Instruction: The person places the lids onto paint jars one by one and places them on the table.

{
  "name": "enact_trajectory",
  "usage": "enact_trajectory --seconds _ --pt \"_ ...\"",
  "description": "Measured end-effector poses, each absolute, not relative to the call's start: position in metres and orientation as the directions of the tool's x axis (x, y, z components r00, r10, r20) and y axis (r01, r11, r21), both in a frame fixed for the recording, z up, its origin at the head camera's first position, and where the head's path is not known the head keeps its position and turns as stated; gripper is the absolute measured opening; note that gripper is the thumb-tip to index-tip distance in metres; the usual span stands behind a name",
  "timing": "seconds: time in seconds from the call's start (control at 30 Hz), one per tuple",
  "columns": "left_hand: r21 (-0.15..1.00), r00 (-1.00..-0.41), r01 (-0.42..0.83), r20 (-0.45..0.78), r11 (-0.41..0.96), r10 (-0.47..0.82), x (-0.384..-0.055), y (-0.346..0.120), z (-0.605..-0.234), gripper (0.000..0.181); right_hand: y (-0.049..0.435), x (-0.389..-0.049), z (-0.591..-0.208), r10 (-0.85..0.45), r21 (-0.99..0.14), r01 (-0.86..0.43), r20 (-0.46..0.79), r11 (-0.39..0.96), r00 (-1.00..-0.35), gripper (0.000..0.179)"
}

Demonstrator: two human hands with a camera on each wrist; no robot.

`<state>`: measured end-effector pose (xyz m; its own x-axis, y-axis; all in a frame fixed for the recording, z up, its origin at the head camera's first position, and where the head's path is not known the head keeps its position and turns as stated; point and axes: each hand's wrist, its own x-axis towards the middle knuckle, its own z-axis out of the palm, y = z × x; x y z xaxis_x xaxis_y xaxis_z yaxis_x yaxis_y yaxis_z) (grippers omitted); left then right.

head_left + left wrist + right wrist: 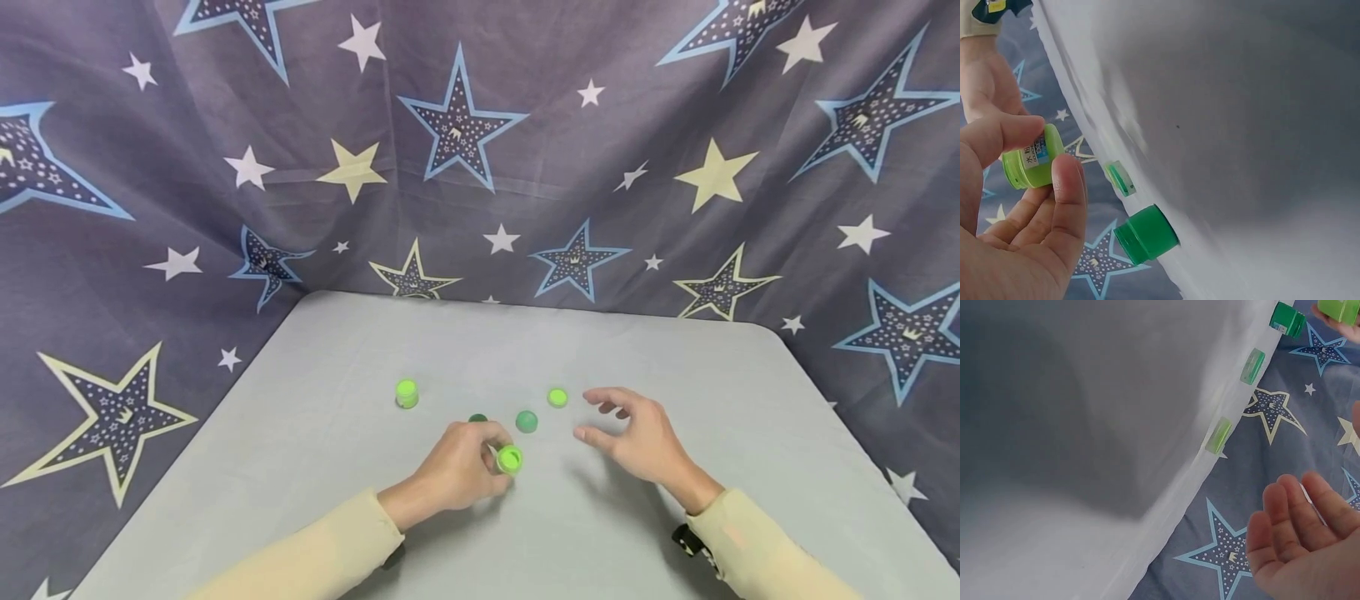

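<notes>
My left hand (468, 467) pinches a small light green paint jar (510, 459) between thumb and fingers, low over the table. In the left wrist view this jar (1034, 156) shows a printed label, and its top looks uncovered from the head view. To its right, my right hand (637, 437) hovers with fingers loosely bent and nothing in them. Nearest that hand lies a light green lid (557, 397). A darker green lid (527, 421) is between the two hands. Partly hidden behind my left hand stands a dark green jar (477, 417), seen whole in the left wrist view.
Another light green jar (407, 393) stands farther left on the pale grey table (637, 358). A dark curtain (480, 225) with stars hangs around the table's back and sides. A black band (690, 542) sits at my right wrist.
</notes>
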<state>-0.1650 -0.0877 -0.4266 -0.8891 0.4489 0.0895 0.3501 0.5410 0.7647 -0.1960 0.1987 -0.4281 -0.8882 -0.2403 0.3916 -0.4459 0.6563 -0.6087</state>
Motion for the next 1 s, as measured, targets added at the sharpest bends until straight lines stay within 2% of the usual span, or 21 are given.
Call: enact_trajectory --seconds 0.57,1.0 --pt "0.789 -0.889 0.33 0.074 0.519 0.452 -0.158 -0.095 -0.424 0.033 0.194 -0.221 -0.428 -0.247 -0.639 -0.398 0.316 0.658 -0.916 0.05" --pt "0.783 -0.885 0.347 0.092 0.516 0.457 -0.158 -0.1 -0.423 0.032 0.189 -0.235 -0.432 -0.226 -0.656 -0.304 0.204 0.691 -0.953 0.054"
